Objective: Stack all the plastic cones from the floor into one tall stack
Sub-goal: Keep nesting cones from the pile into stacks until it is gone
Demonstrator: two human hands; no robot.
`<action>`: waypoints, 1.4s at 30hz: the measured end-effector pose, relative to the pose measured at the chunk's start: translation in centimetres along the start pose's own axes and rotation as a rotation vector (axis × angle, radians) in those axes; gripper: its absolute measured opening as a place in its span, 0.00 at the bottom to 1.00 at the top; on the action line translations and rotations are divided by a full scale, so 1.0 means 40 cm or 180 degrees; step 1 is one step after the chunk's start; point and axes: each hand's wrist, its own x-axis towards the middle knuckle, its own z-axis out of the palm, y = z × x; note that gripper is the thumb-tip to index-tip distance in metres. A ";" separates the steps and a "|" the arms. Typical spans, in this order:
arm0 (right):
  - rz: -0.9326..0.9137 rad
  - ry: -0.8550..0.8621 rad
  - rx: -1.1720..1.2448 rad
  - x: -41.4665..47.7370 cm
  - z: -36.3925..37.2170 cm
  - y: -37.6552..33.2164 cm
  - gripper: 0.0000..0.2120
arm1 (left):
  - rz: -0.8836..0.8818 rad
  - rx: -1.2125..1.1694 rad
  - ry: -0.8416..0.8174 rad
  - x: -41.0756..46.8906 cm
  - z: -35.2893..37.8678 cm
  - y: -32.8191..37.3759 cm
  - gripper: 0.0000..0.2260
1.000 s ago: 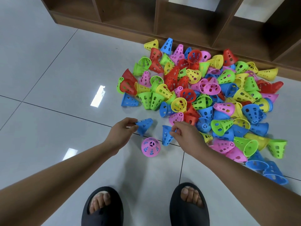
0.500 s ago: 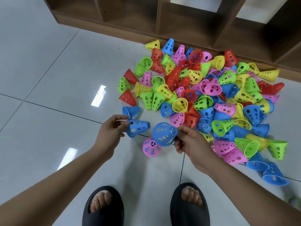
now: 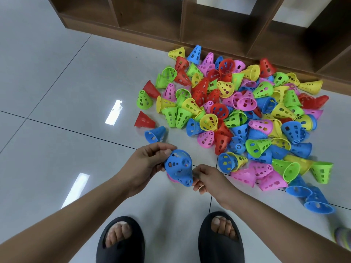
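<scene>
Head view: we read this as the first join of the stack, so the task is barely started. The left hand (image 3: 146, 165) grips the blue cones (image 3: 178, 168) from their left side, thumb on the upper wall and fingers curled behind. The right hand (image 3: 209, 180) pinches the lower rim edge on their right side. It looks like two blue cones, one going into the other, tips tilted toward the camera. We can't tell whether they are fully seated. They are held above the floor (image 3: 57, 149), just ahead of the feet and near the pile's (image 3: 237, 114) closest edge. The pile sprawls front-right, up against the wooden shelf unit (image 3: 209, 29), with nearly everything unstacked. A pink cone (image 3: 170, 178) peeks out beneath the held pair, mostly hidden, and we judge it is on the floor. A loose blue cone (image 3: 155, 134) lies on its side just beyond the left hand, with a red cone (image 3: 144, 120) just past that. For the next move, we'd keep the axes in line and press the pair home until the rims sit even. One hand then keeps the stack while the other lets go and fetches the nearest cone, pink or loose blue. We'd watch for a crooked seat, since the perforated walls could snag.
</scene>
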 end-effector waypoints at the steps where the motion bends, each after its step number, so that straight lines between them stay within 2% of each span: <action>1: 0.0025 -0.0017 -0.0036 -0.002 0.000 0.000 0.09 | -0.0021 0.0030 -0.0043 -0.003 0.004 -0.005 0.08; 5: 0.0117 -0.0110 0.0033 -0.012 0.006 -0.006 0.10 | -0.0019 0.0154 -0.0032 -0.008 0.010 -0.018 0.09; 9: 0.0302 -0.0403 0.0482 -0.010 0.022 -0.010 0.14 | -0.0005 0.0381 0.0076 -0.004 0.003 -0.032 0.08; 15: 0.0413 -0.0602 0.1343 -0.035 0.028 -0.042 0.06 | 0.0037 0.0485 0.0366 0.005 0.004 -0.039 0.08; 19: 0.0643 -0.0754 0.1723 -0.049 0.024 -0.039 0.11 | 0.0229 0.0590 0.0503 0.014 0.005 -0.028 0.08; 23: 0.0888 -0.0930 0.2164 -0.059 0.025 -0.035 0.22 | 0.0352 0.0743 0.0598 0.017 0.019 -0.028 0.07; 30: 0.0808 -0.0457 0.2484 -0.059 0.024 -0.031 0.12 | 0.0183 0.0417 0.0456 0.020 0.016 -0.022 0.08; 35: 0.0697 -0.0234 0.2789 -0.059 0.013 -0.021 0.10 | 0.0111 -0.0041 0.0380 0.022 0.014 -0.016 0.07; 39: 0.0507 -0.0058 0.2799 -0.056 0.007 -0.019 0.10 | 0.0141 0.0131 0.0431 0.032 0.016 -0.017 0.07; 42: 0.0427 0.0047 0.2419 -0.054 0.002 -0.016 0.10 | 0.0167 0.0345 0.0508 0.030 0.012 -0.017 0.07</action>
